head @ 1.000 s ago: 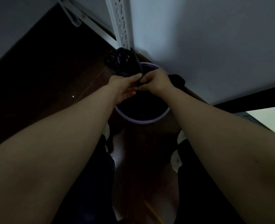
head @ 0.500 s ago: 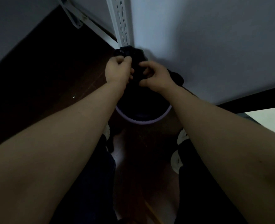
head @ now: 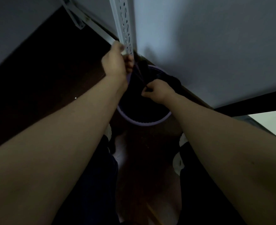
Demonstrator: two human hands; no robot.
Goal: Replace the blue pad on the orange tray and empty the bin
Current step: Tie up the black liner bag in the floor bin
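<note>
Left hand (head: 113, 62) and right hand (head: 158, 93) parted | bag (head: 140, 73) stretched across bin (head: 142, 123) rim

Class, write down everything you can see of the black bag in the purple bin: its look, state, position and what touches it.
The black bag is thin, dark, plastic-looking film lining the purple bin, which stands on the floor beside a white panel. Its top is gathered above the rim. The left hand grips one strip pulled taut; the right hand pinches another part lower down. Its contents cannot be seen.
</note>
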